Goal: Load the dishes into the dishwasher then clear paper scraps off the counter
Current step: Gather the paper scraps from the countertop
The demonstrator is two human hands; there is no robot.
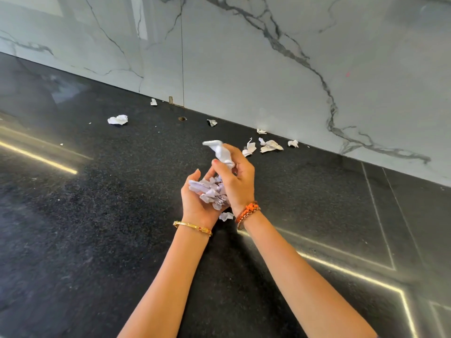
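My left hand [195, 203] is cupped palm up over the black counter [122, 215] and holds a bunch of crumpled white paper scraps [211, 191]. Right beside it, my right hand [238, 181] grips a larger crumpled scrap [220, 151] that sticks up above the fingers. One small scrap [226, 216] shows just below my wrists. More scraps lie on the counter: one at the left [117, 119], a tiny one by the wall [153, 102], a dark-printed one [212, 122], and several near the wall on the right [269, 145].
A white marble wall [268, 69] with grey veins runs along the back of the counter. A small round hole [182, 118] sits in the counter near the wall. Bright light strips reflect on the counter at left and right.
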